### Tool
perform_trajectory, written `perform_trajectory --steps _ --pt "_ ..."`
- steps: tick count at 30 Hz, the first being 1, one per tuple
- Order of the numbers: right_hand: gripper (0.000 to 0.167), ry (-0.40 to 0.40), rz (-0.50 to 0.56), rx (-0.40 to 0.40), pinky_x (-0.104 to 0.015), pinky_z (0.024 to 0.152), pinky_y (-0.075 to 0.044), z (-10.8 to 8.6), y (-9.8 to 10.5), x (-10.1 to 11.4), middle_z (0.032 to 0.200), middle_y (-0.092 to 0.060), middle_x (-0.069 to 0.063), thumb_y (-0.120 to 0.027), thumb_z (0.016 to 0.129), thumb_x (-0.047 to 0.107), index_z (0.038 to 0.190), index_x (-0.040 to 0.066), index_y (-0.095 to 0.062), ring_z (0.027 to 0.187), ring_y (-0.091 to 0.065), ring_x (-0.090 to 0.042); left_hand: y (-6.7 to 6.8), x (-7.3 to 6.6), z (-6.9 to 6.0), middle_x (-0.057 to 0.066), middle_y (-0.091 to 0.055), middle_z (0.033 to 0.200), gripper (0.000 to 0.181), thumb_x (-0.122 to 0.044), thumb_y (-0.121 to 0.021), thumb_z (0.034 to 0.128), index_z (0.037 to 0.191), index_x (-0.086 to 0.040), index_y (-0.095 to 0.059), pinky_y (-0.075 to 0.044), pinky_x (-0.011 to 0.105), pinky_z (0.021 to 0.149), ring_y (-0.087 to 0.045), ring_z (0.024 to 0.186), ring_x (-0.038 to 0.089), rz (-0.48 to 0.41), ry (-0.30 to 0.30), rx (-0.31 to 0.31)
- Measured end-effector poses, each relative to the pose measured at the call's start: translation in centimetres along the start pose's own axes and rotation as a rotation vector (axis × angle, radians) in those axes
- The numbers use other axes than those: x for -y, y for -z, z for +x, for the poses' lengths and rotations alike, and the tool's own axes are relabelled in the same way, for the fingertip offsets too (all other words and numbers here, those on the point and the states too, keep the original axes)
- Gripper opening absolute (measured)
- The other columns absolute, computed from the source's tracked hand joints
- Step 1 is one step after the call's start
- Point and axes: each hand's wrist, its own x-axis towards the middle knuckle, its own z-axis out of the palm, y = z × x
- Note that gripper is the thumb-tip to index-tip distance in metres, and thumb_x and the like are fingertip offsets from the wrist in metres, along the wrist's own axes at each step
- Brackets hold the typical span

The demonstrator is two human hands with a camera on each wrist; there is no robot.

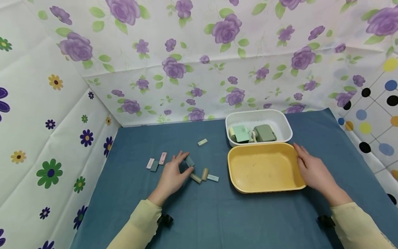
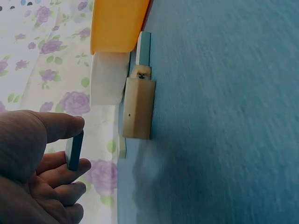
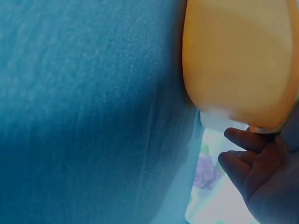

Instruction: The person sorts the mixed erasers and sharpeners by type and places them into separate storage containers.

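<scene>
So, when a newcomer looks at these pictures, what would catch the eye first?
Probably the bright yellow tray, against the blue cloth, with the right hand at its right edge. Next, the left hand, pinching a small block left of the tray. Purple roses fill the backdrop behind.

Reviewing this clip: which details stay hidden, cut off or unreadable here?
Head view: the near outer wall of the white bin, behind the yellow tray.
Head view: part of the tray's right rim, covered by the right hand.
Head view: any lettering on the pink blocks, too small to read.
Left wrist view: the tray's far end, cut off by the top edge.
Right wrist view: the right hand's full hold, cut off by the right edge.
</scene>
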Motion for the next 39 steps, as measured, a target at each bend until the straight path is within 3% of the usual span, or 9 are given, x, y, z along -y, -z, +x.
perform_trajectory --steps 21,29,31,33,39 --pt "0.058 -0.040 -0.016 -0.081 -0.078 0.112 -0.029 0.0 0.3 -0.4 0.165 -0.028 -0.037 -0.032 0.118 0.024 0.170 0.001 -0.021 0.152 -0.027 -0.058 -1.3 -3.4 0.4 0.023 -0.042 0.165 0.059 -0.015 -0.078 0.1013 0.156 -0.007 -0.056 -0.029 0.063 0.125 -0.032 0.154 0.049 -0.095 -0.103 0.026" --pt "0.057 -0.055 -0.021 -0.083 -0.079 0.110 -0.031 -0.2 0.4 -0.4 0.164 -0.028 -0.039 -0.032 0.118 0.023 0.169 0.001 -0.022 0.150 -0.029 -0.059 -2.7 -6.0 1.1 0.015 -0.045 0.165 0.059 -0.020 -0.077 0.1022 0.157 -0.012 -0.056 -0.030 0.054 0.127 -0.030 0.158 0.037 -0.133 -0.097 0.051" --pt "0.057 -0.054 -0.023 -0.082 -0.079 0.110 -0.032 -0.3 0.3 -0.5 0.164 -0.029 -0.040 -0.033 0.118 0.023 0.169 0.000 -0.022 0.149 -0.030 -0.060 -3.1 -6.5 1.1 0.015 -0.045 0.165 0.059 -0.019 -0.077 0.1020 0.157 -0.012 -0.056 -0.029 0.054 0.127 -0.030 0.158 0.036 -0.145 -0.098 0.059" --pt "0.057 -0.051 -0.023 -0.085 -0.079 0.110 -0.032 -0.4 0.1 -0.5 0.163 -0.029 -0.040 -0.033 0.118 0.023 0.169 0.000 -0.022 0.149 -0.031 -0.060 -3.5 -6.9 1.1 0.017 -0.044 0.165 0.059 -0.019 -0.077 0.1020 0.157 -0.011 -0.056 -0.036 0.054 0.124 -0.029 0.158 0.036 -0.155 -0.101 0.071" --pt "0.057 -0.034 -0.024 -0.108 -0.078 0.111 -0.032 -0.6 -0.2 -0.5 0.162 -0.031 -0.041 -0.033 0.118 0.022 0.169 -0.001 -0.023 0.146 -0.034 -0.062 -4.7 -8.3 1.2 0.015 -0.046 0.165 0.058 -0.020 -0.077 0.1026 0.156 -0.011 -0.057 -0.034 0.052 0.125 -0.031 0.158 0.033 -0.175 -0.115 0.119"
